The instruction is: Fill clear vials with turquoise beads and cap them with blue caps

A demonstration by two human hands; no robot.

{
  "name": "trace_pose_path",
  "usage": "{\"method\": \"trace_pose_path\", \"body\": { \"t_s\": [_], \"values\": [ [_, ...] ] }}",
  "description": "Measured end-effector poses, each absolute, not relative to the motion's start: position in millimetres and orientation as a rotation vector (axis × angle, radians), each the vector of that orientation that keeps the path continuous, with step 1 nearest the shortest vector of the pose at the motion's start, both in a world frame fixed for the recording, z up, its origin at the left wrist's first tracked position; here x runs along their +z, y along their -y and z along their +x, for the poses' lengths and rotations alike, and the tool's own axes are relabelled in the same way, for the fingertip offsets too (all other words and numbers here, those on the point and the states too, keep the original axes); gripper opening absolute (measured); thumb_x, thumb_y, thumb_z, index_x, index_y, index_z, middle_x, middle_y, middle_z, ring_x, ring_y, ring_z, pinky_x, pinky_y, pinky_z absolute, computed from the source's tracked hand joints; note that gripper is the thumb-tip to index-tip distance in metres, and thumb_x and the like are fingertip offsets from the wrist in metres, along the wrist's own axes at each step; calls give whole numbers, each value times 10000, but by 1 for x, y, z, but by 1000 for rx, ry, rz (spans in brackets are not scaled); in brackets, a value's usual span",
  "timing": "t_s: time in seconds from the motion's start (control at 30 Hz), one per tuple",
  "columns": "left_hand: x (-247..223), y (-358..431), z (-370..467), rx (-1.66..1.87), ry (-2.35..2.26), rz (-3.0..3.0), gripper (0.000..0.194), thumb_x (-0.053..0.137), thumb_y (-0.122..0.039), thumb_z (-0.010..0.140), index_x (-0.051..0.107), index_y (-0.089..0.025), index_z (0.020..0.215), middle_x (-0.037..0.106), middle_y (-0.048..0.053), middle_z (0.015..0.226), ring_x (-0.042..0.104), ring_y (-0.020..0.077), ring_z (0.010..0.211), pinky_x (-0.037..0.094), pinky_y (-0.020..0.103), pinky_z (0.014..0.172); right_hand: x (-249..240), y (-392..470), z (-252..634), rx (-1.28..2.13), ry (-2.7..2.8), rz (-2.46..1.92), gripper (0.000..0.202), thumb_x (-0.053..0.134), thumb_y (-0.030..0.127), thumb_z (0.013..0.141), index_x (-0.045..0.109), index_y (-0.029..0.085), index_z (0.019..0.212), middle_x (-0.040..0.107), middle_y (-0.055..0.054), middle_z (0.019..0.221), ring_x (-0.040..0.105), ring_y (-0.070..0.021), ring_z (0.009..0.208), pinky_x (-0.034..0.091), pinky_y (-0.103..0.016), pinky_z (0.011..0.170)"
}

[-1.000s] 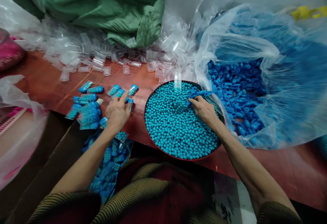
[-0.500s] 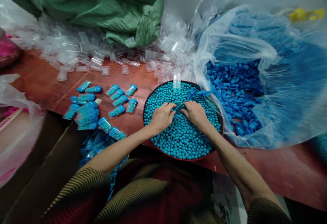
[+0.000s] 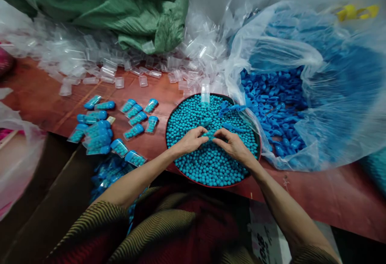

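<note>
A round red-rimmed bowl (image 3: 169,113) heaped with small teal beads (image 3: 211,163) sits at the table's near edge. Both of my hands meet over its middle. My left hand (image 3: 190,140) and my right hand (image 3: 231,142) pinch between them a small clear tube filled with teal beads (image 3: 210,135). An empty clear tube (image 3: 205,94) stands upright in the beads at the bowl's far rim. Several blue caps (image 3: 231,107) lie on the beads at the far right of the bowl.
Several filled, blue-capped tubes (image 3: 134,119) lie left of the bowl on the red-brown table (image 3: 316,191). Empty clear tubes (image 3: 105,65) are heaped at the back before a green sack (image 3: 126,7). A clear bag of blue caps (image 3: 277,103) lies at the right. More filled tubes (image 3: 111,171) sit below the table edge.
My left hand left the filled tubes at the left and came over the bowl. Both hands pressed into the beads, then rose together pinching a filled tube.
</note>
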State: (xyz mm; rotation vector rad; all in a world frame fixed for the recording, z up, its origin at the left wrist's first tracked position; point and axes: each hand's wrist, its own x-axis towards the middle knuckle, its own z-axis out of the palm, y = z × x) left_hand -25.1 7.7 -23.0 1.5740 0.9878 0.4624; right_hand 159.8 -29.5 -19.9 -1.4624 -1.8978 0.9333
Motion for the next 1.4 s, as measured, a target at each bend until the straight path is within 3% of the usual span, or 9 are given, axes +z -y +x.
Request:
{"method": "trace_pose_path", "body": {
  "t_s": [0.13, 0.3, 0.37, 0.5, 0.77, 0.93, 1.07, 1.2, 1.4],
  "values": [
    [-24, -9, -30, 490, -958, 1608, 143, 512, -240, 782, 557, -150, 884, 526, -28, 743, 462, 105, 661, 385, 232, 623, -13, 29, 162, 959, 2023, -1472, 221, 539, 301, 844, 557, 206, 1043, 616, 15, 727, 569, -141, 659, 441, -264, 651],
    [-22, -7, -32, 472, -918, 1503, 138, 508, -277, 808, 537, -154, 863, 437, -57, 633, 391, 84, 571, 328, 210, 544, -3, 24, 175, 997, 2267, -1520, 149, 539, 323, 846, 582, 201, 771, 583, 24, 641, 517, -129, 576, 401, -246, 567],
    [-22, -7, -33, 468, -903, 1434, 150, 509, -301, 818, 521, -156, 856, 436, -58, 630, 382, 75, 554, 313, 200, 520, -2, 20, 182, 848, 2271, -1566, 157, 513, 316, 864, 602, 201, 804, 622, -3, 714, 547, -143, 623, 422, -262, 606],
    [-22, -6, -35, 429, -904, 1297, 220, 540, -366, 811, 493, -167, 891, 481, -52, 655, 426, 68, 542, 305, 184, 483, -11, 11, 184, 308, 2307, -1715, 287, 518, 304, 864, 587, 185, 1117, 638, -109, 1043, 585, -232, 893, 434, -337, 746],
    [-22, -7, -37, 458, -886, 1135, 297, 575, -337, 798, 516, -145, 1018, 591, -13, 715, 508, 68, 564, 358, 177, 491, -23, 9, 189, -249, 2301, -2166, 332, 467, 313, 883, 590, 124, 1127, 615, -177, 975, 541, -302, 860, 363, -364, 665],
    [-24, -9, -33, 421, -951, 1140, 280, 591, -321, 769, 519, -151, 980, 564, -28, 677, 489, 54, 506, 315, 161, 442, -14, 15, 183, -42, 2287, -2057, 262, 440, 286, 896, 654, 159, 977, 615, -148, 879, 547, -288, 866, 389, -389, 719],
    [-24, -8, -33, 442, -896, 1166, 304, 591, -366, 757, 514, -160, 966, 526, -41, 684, 467, 50, 506, 309, 164, 438, -10, 20, 167, 640, 2173, -1549, 219, 472, 313, 892, 627, 213, 1009, 633, -66, 913, 575, -200, 838, 450, -331, 754],
    [-22, -7, -37, 396, -830, 1232, 297, 601, -368, 757, 538, -155, 955, 484, -59, 651, 436, 51, 501, 307, 179, 445, -11, 22, 159, 1220, 2027, -1354, 168, 528, 365, 853, 574, 206, 879, 613, 0, 788, 557, -147, 710, 465, -274, 658],
    [-20, -8, -41, 314, -794, 1238, 352, 621, -390, 757, 523, -153, 999, 570, -34, 656, 472, 60, 475, 300, 176, 426, 3, 28, 180, 1142, 2316, -1599, 116, 579, 311, 821, 558, 202, 786, 583, 27, 670, 519, -128, 607, 393, -246, 574]
  ]
}}
